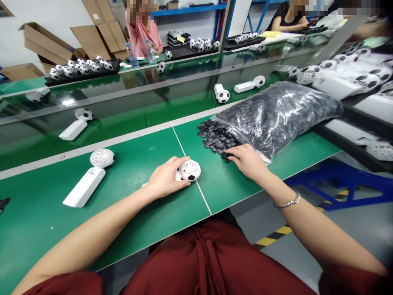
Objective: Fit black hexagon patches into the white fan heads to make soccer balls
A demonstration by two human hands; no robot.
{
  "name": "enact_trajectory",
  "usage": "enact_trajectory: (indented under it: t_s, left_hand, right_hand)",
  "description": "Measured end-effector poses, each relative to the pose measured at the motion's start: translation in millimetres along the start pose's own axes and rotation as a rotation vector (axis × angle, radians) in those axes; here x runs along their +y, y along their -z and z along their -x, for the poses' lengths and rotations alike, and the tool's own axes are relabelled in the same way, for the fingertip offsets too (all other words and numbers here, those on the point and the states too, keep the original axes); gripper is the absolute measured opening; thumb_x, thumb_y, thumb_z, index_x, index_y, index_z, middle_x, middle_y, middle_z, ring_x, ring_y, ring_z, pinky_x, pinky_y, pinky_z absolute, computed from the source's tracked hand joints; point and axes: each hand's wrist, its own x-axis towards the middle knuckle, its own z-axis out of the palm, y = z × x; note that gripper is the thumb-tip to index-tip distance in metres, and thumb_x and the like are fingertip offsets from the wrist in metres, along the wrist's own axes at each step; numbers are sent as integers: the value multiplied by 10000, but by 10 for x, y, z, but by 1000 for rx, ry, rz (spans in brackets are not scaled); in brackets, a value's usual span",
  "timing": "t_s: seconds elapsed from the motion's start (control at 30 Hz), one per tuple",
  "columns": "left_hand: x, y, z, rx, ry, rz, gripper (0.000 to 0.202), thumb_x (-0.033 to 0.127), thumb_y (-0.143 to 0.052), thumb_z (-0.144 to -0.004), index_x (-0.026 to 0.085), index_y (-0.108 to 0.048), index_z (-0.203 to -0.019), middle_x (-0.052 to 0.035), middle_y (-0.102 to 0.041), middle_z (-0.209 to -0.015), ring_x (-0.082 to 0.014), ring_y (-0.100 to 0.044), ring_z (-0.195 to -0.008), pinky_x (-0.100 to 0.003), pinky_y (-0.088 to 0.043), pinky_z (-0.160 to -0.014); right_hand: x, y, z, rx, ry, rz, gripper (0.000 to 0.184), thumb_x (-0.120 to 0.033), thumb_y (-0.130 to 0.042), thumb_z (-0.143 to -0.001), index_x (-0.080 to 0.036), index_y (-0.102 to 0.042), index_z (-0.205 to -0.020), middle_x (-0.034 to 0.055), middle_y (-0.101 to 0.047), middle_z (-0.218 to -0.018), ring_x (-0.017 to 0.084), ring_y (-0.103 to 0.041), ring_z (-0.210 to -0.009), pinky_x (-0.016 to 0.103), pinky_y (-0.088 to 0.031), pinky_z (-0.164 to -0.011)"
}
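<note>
The 2 hands are apart, both over the near green table (129, 229). The left hand (167, 178) is clamped around a soccer-ball fan (190, 170), thumb on the near side and fingers on the far side, its white grille facing up and a black patch on the near side; most of its handle is hidden under the palm. The right hand (248, 162), to the right, has its fingertips on the near edge of a pile of black pieces (216, 137) — whether they have closed on 1 piece, I cannot tell. A beaded bracelet (287, 201) circles the right wrist.

The pile spills from the left end of a clear plastic bag (285, 108), which is full of more black pieces and lies on the right half of the table. Left of the left hand, well apart from it, lies another fan (84, 186), handle toward the near side. At the right edge, dark trays (376, 116) hold many white fans.

Beyond a pale strip (119, 142), more fans lie on a green belt, 2 of them beyond the bag (222, 96) (250, 85). On the far side — past the belt — a tray of soccer balls (81, 67) sits at left, near 2 clear bottles (150, 51) and a person in pink (143, 37).
</note>
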Motion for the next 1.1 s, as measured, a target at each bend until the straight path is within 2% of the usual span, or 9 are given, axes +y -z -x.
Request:
enact_trajectory:
  t_s: [0.2,0.4,0.5,0.57,0.67,0.77,0.9,1.0,1.1]
  left_hand:
    - [1,55,-38,1,-121,-163,639,160,-530,-672,297,-417,-1287,-16,-572,-1166,-240,-498,-1030,-377,-386,-844]
    - [-11,68,-67,51,-184,-257,640,14,-399,-691,282,-450,-1270,-17,-609,-1110,-230,-463,-1026,-421,-303,-900]
    - [-42,70,-81,25,-194,-227,645,14,-397,-696,289,-436,-1279,-23,-607,-1076,-224,-468,-1016,-416,-310,-905]
    - [-56,76,-73,10,-198,-206,665,17,-409,-687,296,-419,-1290,-23,-593,-1098,-226,-461,-1039,-435,-293,-937]
    - [-54,89,-35,-4,-204,-168,690,68,-489,-668,303,-385,-1309,-27,-559,-1160,-241,-435,-1094,-493,-220,-1005]
    - [-30,88,-2,0,-197,-119,680,267,-627,-677,295,-382,-1310,-40,-541,-1191,-268,-414,-1130,-550,-132,-1040]
    - [8,37,-5,55,-153,-78,733,575,-647,-632,274,-443,-1268,-52,-559,-1172,-285,-417,-1131,-578,-95,-1043]
    - [29,-17,-20,110,-130,-81,739,631,-630,-612,266,-478,-1237,-46,-583,-1135,-278,-432,-1110,-570,-92,-1049]
    - [41,-50,-24,147,-111,-102,685,616,-613,-640,262,-501,-1216,-39,-603,-1103,-269,-454,-1077,-548,-123,-1049]
  right_hand:
    - [-32,-58,-88,-90,196,246,253,-133,-404,-871,-121,-641,-961,117,-640,-916,234,-531,-782,358,-456,-726]
    - [81,-35,-139,-131,310,286,277,-89,-381,-863,-109,-619,-1003,118,-639,-957,230,-558,-826,343,-459,-763]
    - [70,-23,-162,-103,274,280,267,-90,-385,-857,-103,-625,-973,122,-651,-889,234,-580,-786,357,-465,-742]
    - [-49,-7,-160,-35,212,182,259,-106,-389,-862,-109,-618,-984,114,-660,-862,228,-594,-780,357,-472,-736]
    - [-390,30,-122,29,158,-160,178,-176,-459,-871,-169,-610,-966,58,-670,-923,186,-609,-833,308,-483,-765]
    - [-750,53,-83,-17,174,-441,110,-194,-520,-857,-203,-607,-923,12,-675,-902,145,-614,-811,255,-486,-741]
    - [-962,21,-106,-17,331,-520,129,-160,-494,-871,-190,-619,-882,32,-663,-851,143,-598,-782,260,-478,-703]
    - [-973,-26,-154,12,471,-504,156,-129,-470,-881,-179,-617,-889,48,-652,-864,150,-586,-798,283,-458,-693]
    - [-961,-68,-178,47,496,-498,137,-124,-476,-880,-184,-597,-903,40,-648,-856,156,-581,-801,313,-438,-710]
